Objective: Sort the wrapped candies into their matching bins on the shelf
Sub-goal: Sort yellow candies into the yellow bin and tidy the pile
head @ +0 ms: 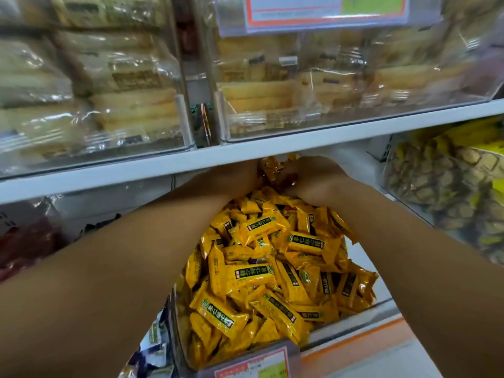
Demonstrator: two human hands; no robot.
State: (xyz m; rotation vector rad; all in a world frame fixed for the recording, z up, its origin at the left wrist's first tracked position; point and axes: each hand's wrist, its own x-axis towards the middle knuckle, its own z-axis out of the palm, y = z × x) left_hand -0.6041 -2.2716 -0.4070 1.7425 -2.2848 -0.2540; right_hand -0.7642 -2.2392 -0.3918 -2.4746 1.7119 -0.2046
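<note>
Left hand (241,177): cups yellow candies (272,170)
Right hand (313,181): curled on same clump
Advice: release low, deep in bin (362,309)

Yellow candy wrappers (253,275) w/ Chinese chars "果仁酥心糖"; price tags (251,364) illegible.

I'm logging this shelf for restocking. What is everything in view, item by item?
yellow candies: many, yellow with dark labels, heaped in the middle bin
candy bin: one, clear, lower shelf, centre
price tags: two, white with red edges, one on the bin front, one at top
pastry packs: many, pale yellow, two clear upper bins
shelf board: one, white, between the rows
pineapple-print packs: several, yellow-brown, right
red packs: several, dark red, left
left hand: one, at the heap's back, fingers hidden
right hand: one, fingers curled on candies
</note>
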